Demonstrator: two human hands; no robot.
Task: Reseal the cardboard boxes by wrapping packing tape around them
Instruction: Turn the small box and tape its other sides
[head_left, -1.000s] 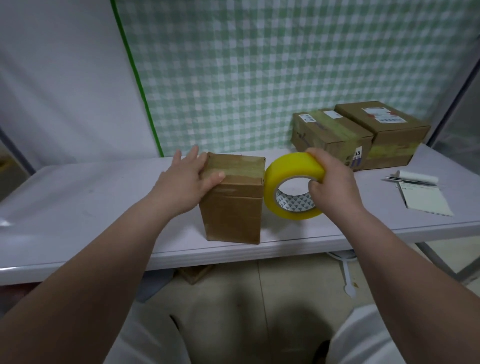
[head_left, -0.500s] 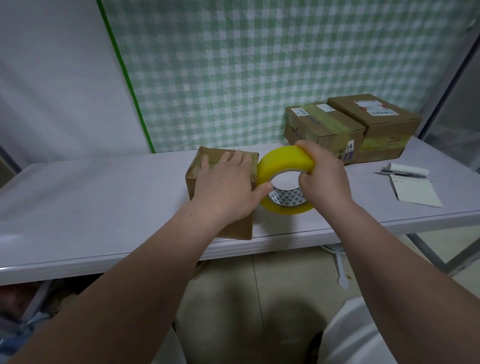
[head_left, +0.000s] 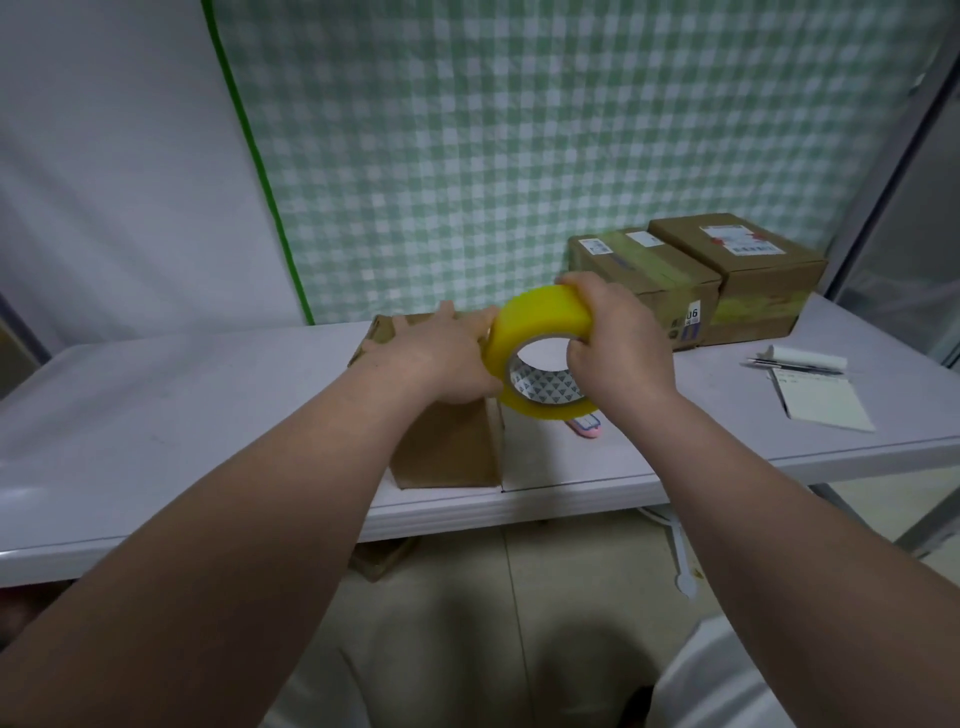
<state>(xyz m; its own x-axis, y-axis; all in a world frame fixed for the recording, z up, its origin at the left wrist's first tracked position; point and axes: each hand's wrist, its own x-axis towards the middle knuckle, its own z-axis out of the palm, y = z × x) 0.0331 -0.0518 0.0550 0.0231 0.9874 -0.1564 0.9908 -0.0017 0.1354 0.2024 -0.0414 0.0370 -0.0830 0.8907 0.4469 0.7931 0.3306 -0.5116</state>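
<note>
A small brown cardboard box (head_left: 441, 452) stands upright near the front edge of the white table (head_left: 156, 415). My left hand (head_left: 441, 358) lies flat over the box's top, fingers spread, its thumb side against the tape roll. A big yellow roll of packing tape (head_left: 540, 332) is held on edge just right of the box top. My right hand (head_left: 618, 343) grips that roll, fingers over its outer rim and thumb through its core. Two more taped cardboard boxes (head_left: 649, 280) (head_left: 748, 275) sit side by side at the back right.
A notepad (head_left: 821, 400) with a pen (head_left: 795, 366) lies at the table's right end. A small pink object (head_left: 584, 427) peeks out under the roll. A green checked curtain hangs behind. Below the table are a tiled floor and another cardboard piece (head_left: 379, 561).
My left hand slid from the box's left side onto its top and toward the roll. The right hand lifted the roll up level with the box top.
</note>
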